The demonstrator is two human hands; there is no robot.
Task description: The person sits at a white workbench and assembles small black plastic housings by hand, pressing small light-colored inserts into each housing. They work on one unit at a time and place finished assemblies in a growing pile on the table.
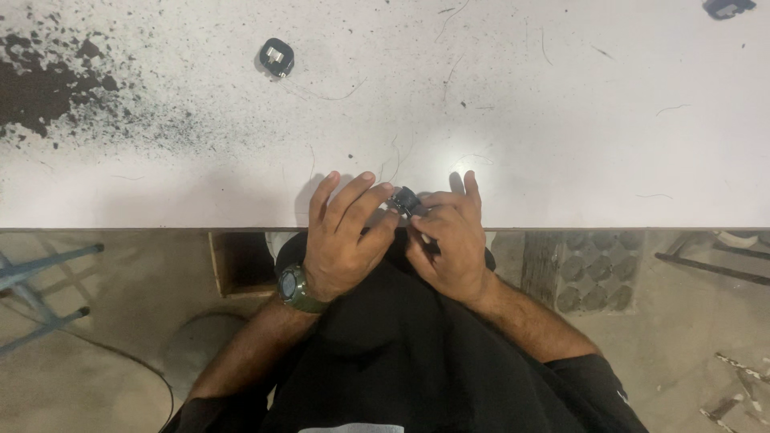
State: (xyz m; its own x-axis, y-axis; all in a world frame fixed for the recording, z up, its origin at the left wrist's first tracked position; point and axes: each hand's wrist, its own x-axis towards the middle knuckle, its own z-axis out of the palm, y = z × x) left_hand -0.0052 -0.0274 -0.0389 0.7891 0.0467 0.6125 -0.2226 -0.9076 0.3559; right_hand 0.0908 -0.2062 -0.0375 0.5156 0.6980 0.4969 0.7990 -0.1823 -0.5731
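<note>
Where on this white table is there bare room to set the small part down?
The widest free patch lies on the white table, right of the hands and below the dark object at the far right corner. Another lies between the black plug and the left hand. The black powder stain fouls the far left.

No packages, labels, signs or screens identifiable in the head view. One borderline item: a watch [291,286] on the left wrist, dark green round case, face dark and turned partly away from the camera; cannot tell whether it carries a display. A pale strip at the bottom edge of the black garment [347,428] may be a print or patch; cut off by the frame, shape unclear.
</note>
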